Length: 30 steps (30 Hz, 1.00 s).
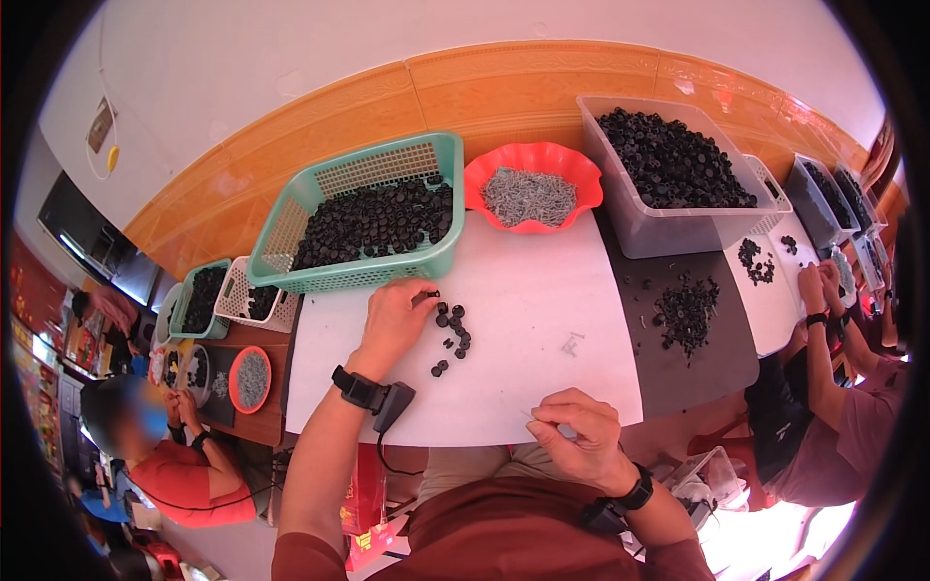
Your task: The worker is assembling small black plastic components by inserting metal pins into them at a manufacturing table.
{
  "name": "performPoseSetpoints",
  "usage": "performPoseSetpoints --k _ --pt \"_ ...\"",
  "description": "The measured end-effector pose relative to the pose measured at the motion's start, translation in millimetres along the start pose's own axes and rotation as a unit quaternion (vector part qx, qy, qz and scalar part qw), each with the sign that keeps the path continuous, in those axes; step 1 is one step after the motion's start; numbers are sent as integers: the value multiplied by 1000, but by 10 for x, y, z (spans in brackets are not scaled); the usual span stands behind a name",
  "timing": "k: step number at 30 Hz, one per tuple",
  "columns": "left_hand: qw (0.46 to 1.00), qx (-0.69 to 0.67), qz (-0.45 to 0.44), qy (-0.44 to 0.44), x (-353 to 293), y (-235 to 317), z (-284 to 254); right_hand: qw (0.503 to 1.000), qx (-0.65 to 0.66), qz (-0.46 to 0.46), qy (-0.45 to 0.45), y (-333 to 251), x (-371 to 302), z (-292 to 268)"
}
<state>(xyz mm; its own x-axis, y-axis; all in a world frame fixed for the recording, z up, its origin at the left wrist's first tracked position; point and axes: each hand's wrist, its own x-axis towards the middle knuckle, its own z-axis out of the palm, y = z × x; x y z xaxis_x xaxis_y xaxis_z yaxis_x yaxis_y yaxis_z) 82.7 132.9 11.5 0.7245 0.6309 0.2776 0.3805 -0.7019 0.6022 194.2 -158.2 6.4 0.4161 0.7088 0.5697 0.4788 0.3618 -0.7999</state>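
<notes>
black pieces (457,311), green basket (360,275), red bowl (533,228)

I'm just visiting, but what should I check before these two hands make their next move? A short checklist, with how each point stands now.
1. Left hand has something gripped: ok, a small black part.
2. Exactly what the right hand pinches: cannot tell; a thin pale piece shows at its fingertips.
3. Loose black caps near the left hand: ok, a small group on the white sheet.
4. Red bowl stocked: ok, many thin grey pieces.
5. Dark mat clear: not ok, a black pile lies there.
</notes>
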Motion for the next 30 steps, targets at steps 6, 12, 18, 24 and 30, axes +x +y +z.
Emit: performPoseSetpoints --k 6,12,18,24,30 --pt "994 -87 -67 1 -211 45 -108 1000 9 6 8 -2 -7 -6" --pt "959 -264 -99 10 -540 157 -275 1000 10 2 1 -8 54 29" --pt "938 -344 -44 7 -837 342 -349 1000 6 -9 -10 -75 150 92" --pt "970 -234 -55 14 -863 291 -340 1000 4 -15 -20 -89 125 111" --pt "989 -132 -70 -23 -789 134 -298 1000 11 -2 -11 -94 39 89"
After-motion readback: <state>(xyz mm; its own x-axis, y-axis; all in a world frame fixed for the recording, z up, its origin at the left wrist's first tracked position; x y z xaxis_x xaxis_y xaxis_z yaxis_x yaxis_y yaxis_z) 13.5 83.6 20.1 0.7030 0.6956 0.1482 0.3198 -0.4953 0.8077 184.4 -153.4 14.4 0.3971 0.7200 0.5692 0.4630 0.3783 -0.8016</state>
